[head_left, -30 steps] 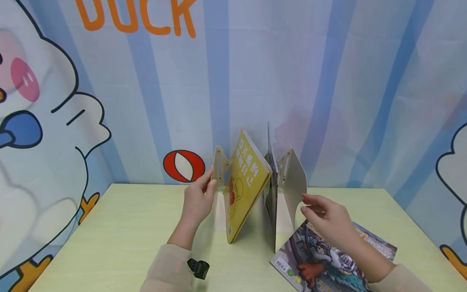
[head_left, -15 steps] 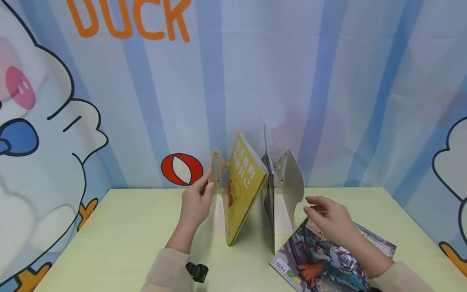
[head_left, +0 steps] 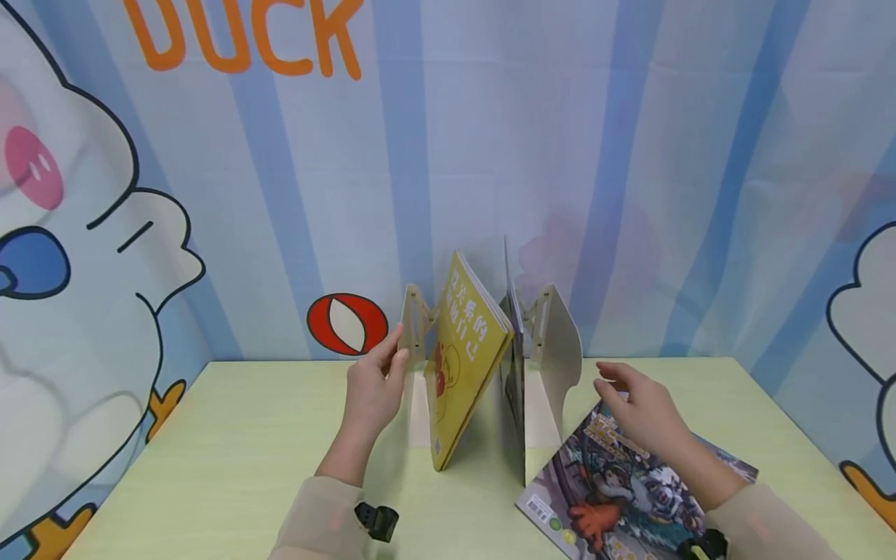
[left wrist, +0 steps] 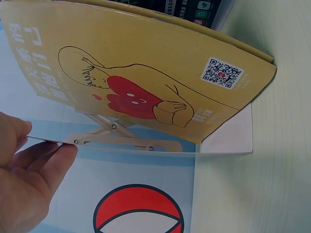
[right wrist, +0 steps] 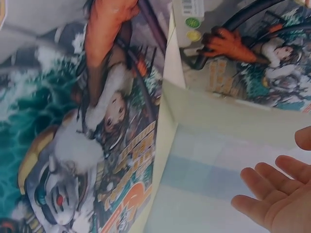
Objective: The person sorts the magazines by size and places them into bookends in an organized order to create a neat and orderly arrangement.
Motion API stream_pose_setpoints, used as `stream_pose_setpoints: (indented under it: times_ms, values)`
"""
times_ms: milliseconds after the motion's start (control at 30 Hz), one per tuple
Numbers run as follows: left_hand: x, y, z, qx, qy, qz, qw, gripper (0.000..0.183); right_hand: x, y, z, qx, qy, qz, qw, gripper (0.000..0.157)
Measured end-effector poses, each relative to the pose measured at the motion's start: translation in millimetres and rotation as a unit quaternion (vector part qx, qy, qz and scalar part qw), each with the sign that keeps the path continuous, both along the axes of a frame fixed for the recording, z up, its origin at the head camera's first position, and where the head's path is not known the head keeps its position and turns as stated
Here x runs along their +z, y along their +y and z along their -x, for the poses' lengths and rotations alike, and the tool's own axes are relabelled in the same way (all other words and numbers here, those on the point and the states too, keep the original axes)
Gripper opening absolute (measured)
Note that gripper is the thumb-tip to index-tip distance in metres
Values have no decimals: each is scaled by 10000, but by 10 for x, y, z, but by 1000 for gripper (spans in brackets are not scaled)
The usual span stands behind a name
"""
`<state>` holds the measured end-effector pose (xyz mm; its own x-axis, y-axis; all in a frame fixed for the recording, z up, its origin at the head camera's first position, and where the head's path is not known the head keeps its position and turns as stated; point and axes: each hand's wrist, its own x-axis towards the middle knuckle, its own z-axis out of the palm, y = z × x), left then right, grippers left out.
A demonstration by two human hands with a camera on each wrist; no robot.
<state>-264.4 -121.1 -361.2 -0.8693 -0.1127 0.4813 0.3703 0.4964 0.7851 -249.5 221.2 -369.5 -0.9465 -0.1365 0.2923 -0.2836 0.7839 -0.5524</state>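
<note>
In the head view, a cream expandable bookend [head_left: 570, 342] stands on the table, with upright end plates at left and right. My left hand [head_left: 374, 393] pinches the edge of its left plate, thumb on one side and fingers on the other in the left wrist view. Inside, a yellow book [head_left: 465, 365] leans to the right. Beside the right plate a thin magazine [right wrist: 121, 97] stands upright. My right hand [head_left: 647, 412] hovers with relaxed fingers, holding nothing, apart from the right plate. Under it a comic-covered magazine [head_left: 588, 474] lies flat.
The pale wooden table [head_left: 266, 451] ends at a blue striped backdrop [head_left: 462, 155] with duck drawings. A small black device [head_left: 376, 521] is worn at my left wrist, and another black device [head_left: 703, 543] at my right wrist.
My right hand has moved a little right, away from the bookend's right plate. The left hand keeps its pinch on the left plate. The view has shifted slightly.
</note>
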Motion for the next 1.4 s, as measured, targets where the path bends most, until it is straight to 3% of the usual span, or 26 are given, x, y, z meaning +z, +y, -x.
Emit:
stream_pose_setpoints:
  times_ms: [433,933,1400]
  values:
    - [-21,-12,18,-62,27,-92,9999,42,-90,53,149,-148,-610,-200,9978,57]
    - [-24,-9,20,-32,82,-1,10000,42,-254,176,364,-23,-1039,-492,9934,76]
    - [-32,-12,26,27,-16,-3,10000,42,-351,254,457,-126,-1361,-922,9863,81]
